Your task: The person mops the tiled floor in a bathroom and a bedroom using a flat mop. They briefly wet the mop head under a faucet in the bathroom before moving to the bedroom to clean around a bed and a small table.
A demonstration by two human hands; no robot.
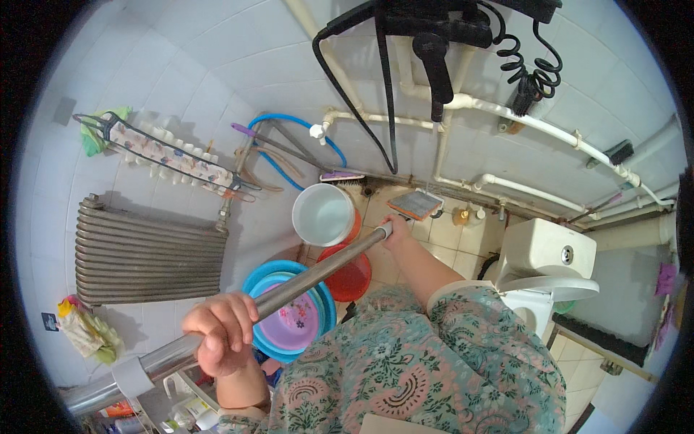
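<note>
Left hand [220, 329] and right hand [396, 231] wrapped round metal pole [318, 276], slanted above nested basins [280, 329]. Apparent step: steering pole; join to mop head [416, 204] was unclear. Next move called for steady hands.

Two hands, left hand [220, 329] near and right hand [396, 230] farther off, on one metal pole [325, 264]. Beyond: one flat mop head [416, 204], one white bucket [302, 199], one red basin [351, 278], two bottles [460, 216]. Near left, at least three nested basins [278, 333] (the stack may hide more). Far left, one radiator [148, 253], one blue hose [289, 117]; right, one toilet [542, 246].
</note>
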